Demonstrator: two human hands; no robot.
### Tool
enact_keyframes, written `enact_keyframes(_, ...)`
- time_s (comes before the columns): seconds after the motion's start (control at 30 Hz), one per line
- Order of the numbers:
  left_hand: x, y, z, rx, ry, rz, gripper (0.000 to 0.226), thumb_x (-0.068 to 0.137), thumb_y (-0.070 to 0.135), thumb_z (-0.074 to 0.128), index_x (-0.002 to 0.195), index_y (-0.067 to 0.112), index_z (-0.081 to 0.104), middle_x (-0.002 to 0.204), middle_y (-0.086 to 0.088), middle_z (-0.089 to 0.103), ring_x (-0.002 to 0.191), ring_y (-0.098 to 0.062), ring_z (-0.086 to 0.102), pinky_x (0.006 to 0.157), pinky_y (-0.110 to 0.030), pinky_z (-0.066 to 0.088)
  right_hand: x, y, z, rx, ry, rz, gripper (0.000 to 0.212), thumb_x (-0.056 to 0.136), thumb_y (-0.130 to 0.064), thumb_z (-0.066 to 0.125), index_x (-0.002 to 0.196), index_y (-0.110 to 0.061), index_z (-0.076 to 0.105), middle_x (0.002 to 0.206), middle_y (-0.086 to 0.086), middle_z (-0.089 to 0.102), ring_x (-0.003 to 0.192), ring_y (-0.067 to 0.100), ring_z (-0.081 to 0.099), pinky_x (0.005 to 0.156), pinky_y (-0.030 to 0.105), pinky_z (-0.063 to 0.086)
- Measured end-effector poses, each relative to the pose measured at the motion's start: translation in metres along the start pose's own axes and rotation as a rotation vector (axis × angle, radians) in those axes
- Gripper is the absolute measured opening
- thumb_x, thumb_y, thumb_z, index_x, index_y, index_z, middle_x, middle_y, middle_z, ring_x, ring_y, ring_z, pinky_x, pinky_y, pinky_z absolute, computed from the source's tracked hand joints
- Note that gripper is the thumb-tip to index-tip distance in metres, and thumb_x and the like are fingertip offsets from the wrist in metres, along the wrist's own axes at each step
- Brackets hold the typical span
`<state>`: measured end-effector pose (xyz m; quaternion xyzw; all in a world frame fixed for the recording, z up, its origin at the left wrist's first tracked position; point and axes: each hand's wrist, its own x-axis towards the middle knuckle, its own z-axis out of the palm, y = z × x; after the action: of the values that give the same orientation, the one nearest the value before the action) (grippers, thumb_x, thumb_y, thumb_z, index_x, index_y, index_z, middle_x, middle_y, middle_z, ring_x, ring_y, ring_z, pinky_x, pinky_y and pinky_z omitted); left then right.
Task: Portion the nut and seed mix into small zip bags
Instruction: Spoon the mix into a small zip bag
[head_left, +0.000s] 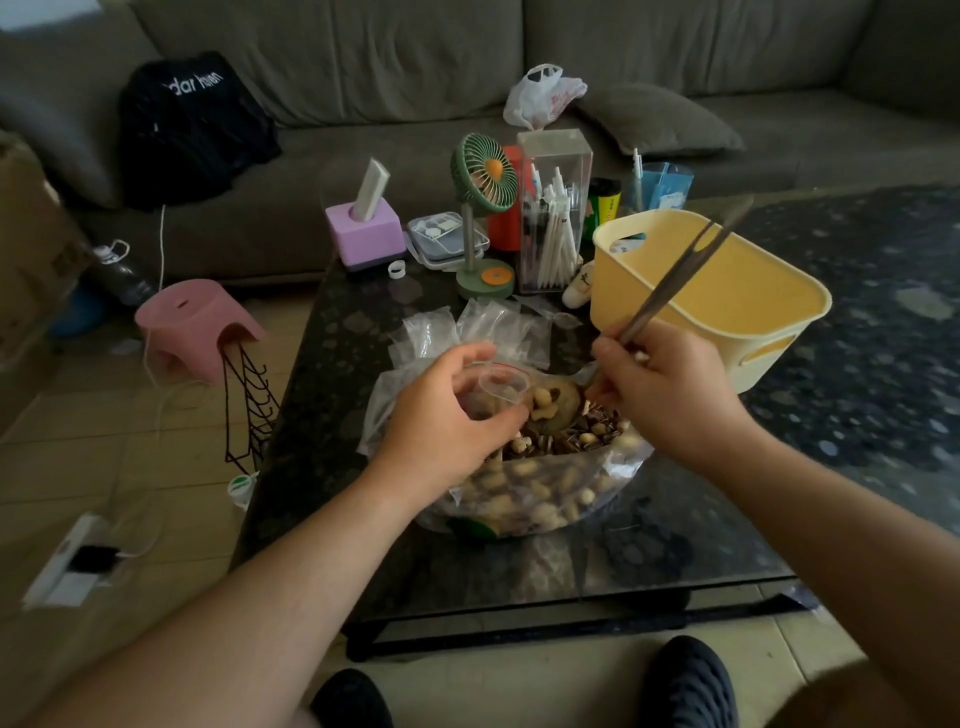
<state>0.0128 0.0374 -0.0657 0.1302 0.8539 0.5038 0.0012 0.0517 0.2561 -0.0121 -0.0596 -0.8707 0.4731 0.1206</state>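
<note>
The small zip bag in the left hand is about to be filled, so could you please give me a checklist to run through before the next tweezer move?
1. Small zip bag mouth held open by left hand: ok.
2. Tweezers gripped in right hand: ok.
3. Tweezer tips holding a nut: cannot tell, hidden behind the hand.
4. Bag mouth over the big bag of nut and seed mix, so spills fall back: ok.
5. Spare zip bags within reach: ok.
6. Yellow basket clear of the right hand: not ok, very close.
</note>
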Motion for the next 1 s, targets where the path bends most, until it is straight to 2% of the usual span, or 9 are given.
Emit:
enact_keyframes(0.07, -0.003, 0.001, 0.003, -0.052, 0.033, 0.002, 0.058, 0.082, 0.029, 0.09, 0.132, 0.037, 0.061, 0.117, 0.026, 0.074, 0.114, 0.008, 0.066, 0.103, -0.028, 0.054, 0.001, -0.005, -0.009, 0.007, 0.036, 0.001, 0.015, 0.105, -0.026, 0.06, 0.091, -0.032, 0.065, 0.08, -0.003, 0.075, 0.067, 0.002, 0.073, 0.065, 0.021, 0.06)
enact_keyframes(0.2, -0.006, -0.001, 0.009, -0.052, 0.05, 0.026, 0.058, 0.082, 0.028, 0.09, 0.132, 0.037, 0.062, 0.117, 0.026, 0.074, 0.118, 0.01, 0.063, 0.106, -0.025, 0.051, 0.002, -0.014, -0.026, 0.002, 0.083, -0.023, 0.015, 0.105, -0.028, 0.06, 0.091, -0.033, 0.065, 0.079, -0.002, 0.075, 0.069, 0.006, 0.074, 0.071, 0.033, 0.064)
enact_keyframes(0.27, -0.006, -0.002, 0.014, -0.04, 0.037, 0.029, 0.059, 0.081, 0.03, 0.091, 0.131, 0.041, 0.061, 0.117, 0.026, 0.074, 0.116, 0.011, 0.063, 0.105, -0.023, 0.051, 0.001, -0.019, -0.032, -0.015, 0.109, -0.067, 0.016, 0.105, -0.029, 0.06, 0.09, -0.035, 0.064, 0.078, -0.004, 0.074, 0.071, 0.004, 0.074, 0.071, 0.033, 0.063)
enact_keyframes(0.43, -0.005, -0.002, 0.023, 0.007, 0.039, 0.033, 0.065, 0.081, 0.04, 0.088, 0.139, 0.04, 0.059, 0.123, 0.026, 0.07, 0.112, 0.02, 0.058, 0.088, 0.001, 0.042, -0.006, -0.031, -0.029, -0.067, 0.131, -0.278, 0.019, 0.104, -0.028, 0.059, 0.088, -0.038, 0.061, 0.082, -0.007, 0.073, 0.075, 0.004, 0.073, 0.071, 0.03, 0.062)
enact_keyframes(0.5, -0.006, 0.0, 0.026, 0.021, 0.05, 0.041, 0.075, 0.081, 0.042, 0.087, 0.148, 0.04, 0.052, 0.117, 0.035, 0.066, 0.111, 0.025, 0.053, 0.089, 0.004, 0.036, -0.006, -0.03, -0.024, -0.137, 0.142, -0.403, 0.014, 0.104, -0.027, 0.057, 0.093, -0.029, 0.065, 0.085, -0.006, 0.071, 0.077, 0.011, 0.072, 0.072, 0.039, 0.061)
enact_keyframes(0.57, -0.006, 0.001, 0.028, 0.018, 0.065, 0.036, 0.082, 0.081, 0.043, 0.088, 0.152, 0.041, 0.046, 0.117, 0.034, 0.065, 0.108, 0.028, 0.051, 0.086, 0.007, 0.034, -0.006, -0.027, -0.019, -0.238, 0.146, -0.556, 0.017, 0.103, -0.026, 0.055, 0.098, -0.017, 0.069, 0.088, -0.005, 0.067, 0.076, 0.012, 0.065, 0.07, 0.037, 0.057)
enact_keyframes(0.7, -0.004, 0.001, 0.031, 0.0, 0.08, 0.024, 0.087, 0.082, 0.043, 0.087, 0.155, 0.044, 0.04, 0.128, 0.025, 0.069, 0.114, 0.015, 0.06, 0.092, -0.001, 0.043, -0.004, -0.018, -0.011, -0.349, 0.126, -0.702, 0.028, 0.104, -0.028, 0.051, 0.104, -0.008, 0.071, 0.098, 0.004, 0.069, 0.083, 0.019, 0.062, 0.071, 0.036, 0.053)
enact_keyframes(0.87, -0.007, 0.005, 0.033, -0.005, 0.075, 0.011, 0.09, 0.082, 0.04, 0.088, 0.154, 0.049, 0.034, 0.112, 0.033, 0.056, 0.106, 0.024, 0.052, 0.085, 0.005, 0.039, -0.002, -0.017, -0.008, -0.407, 0.04, -0.743, 0.033, 0.108, -0.032, 0.047, 0.108, -0.01, 0.071, 0.099, 0.004, 0.065, 0.085, 0.024, 0.063, 0.072, 0.043, 0.052)
enact_keyframes(1.0, -0.007, 0.004, 0.037, 0.008, 0.101, 0.033, 0.092, 0.081, 0.041, 0.088, 0.154, 0.047, 0.033, 0.11, 0.017, 0.068, 0.109, 0.004, 0.064, 0.097, -0.018, 0.052, -0.005, -0.018, -0.004, -0.418, 0.037, -0.803, 0.024, 0.107, -0.027, 0.053, 0.108, -0.011, 0.071, 0.096, 0.005, 0.062, 0.08, 0.022, 0.06, 0.068, 0.041, 0.051)
